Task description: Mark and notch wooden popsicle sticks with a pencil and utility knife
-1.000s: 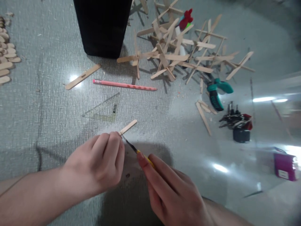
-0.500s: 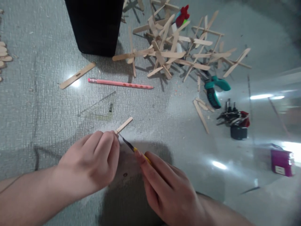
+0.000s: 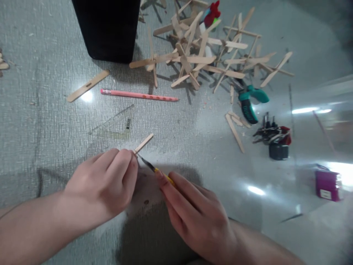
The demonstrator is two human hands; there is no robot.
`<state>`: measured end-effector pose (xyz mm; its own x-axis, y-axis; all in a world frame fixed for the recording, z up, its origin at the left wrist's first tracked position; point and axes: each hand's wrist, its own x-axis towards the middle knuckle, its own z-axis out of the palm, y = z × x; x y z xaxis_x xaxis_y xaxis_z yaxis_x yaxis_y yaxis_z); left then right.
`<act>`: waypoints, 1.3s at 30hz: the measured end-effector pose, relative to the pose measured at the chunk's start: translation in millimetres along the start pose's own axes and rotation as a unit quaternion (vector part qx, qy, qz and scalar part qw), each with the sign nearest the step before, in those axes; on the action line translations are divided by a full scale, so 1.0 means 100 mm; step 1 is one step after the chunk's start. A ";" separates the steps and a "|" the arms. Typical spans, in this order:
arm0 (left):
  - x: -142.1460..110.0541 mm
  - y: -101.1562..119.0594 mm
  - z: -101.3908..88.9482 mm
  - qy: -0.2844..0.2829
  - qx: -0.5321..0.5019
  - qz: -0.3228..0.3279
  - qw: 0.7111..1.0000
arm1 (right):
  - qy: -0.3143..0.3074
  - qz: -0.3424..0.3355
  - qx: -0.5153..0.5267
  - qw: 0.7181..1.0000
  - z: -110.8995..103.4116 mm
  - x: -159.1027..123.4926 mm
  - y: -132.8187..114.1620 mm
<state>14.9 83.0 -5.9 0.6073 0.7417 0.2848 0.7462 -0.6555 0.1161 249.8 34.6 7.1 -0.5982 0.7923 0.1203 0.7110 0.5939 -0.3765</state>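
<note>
My left hand (image 3: 104,180) is closed around a wooden craft stick (image 3: 145,142), whose far end juts out up and to the right. My right hand (image 3: 193,213) pinches a slim yellow-handled tool (image 3: 149,165) with a dark shaft and thin metal tip. That tip meets the stick right by my left fingers; whether it is a file or a knife I cannot tell. Pale dust lies on the table under both hands. Above them are a clear set square (image 3: 116,134), a pink pencil (image 3: 140,95) and a craft stick with a small slot (image 3: 87,86).
A black container (image 3: 110,33) stands at the back. Right of it are several crossed-stick pieces (image 3: 193,59). Teal-handled pliers (image 3: 249,105), loose sticks (image 3: 234,132), a holder of small tools (image 3: 278,151) and a purple object (image 3: 327,185) lie to the right. More sticks (image 3: 3,65) are at far left.
The whole scene has shifted slightly up and left as the camera moved. Both hands keep their grips, with the tool tip still at the stick.
</note>
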 end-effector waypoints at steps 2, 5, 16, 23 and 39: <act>-0.01 0.00 0.00 -0.012 -0.012 -0.017 1.000 | -0.004 0.001 0.003 1.000 0.00 0.02 0.00; -0.03 -0.01 0.00 -0.037 -0.033 -0.053 0.997 | -0.006 0.001 0.004 1.000 0.01 0.03 0.00; -0.07 -0.04 0.00 0.002 0.001 -0.046 0.999 | 0.010 -0.006 -0.011 1.000 0.08 0.00 0.02; -0.06 -0.05 -0.01 -0.020 0.070 -0.019 0.997 | -0.007 0.036 -0.074 0.997 0.10 0.04 -0.06; 0.08 -0.24 0.03 -0.131 -0.062 0.006 0.989 | -0.043 0.005 -0.109 0.993 0.05 0.01 -0.05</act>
<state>2.8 105.3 -9.0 0.6778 0.7345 0.0323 0.7091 -0.6647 0.2354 243.7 32.2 4.6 -0.6129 0.7893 0.0358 0.7747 0.6092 -0.1692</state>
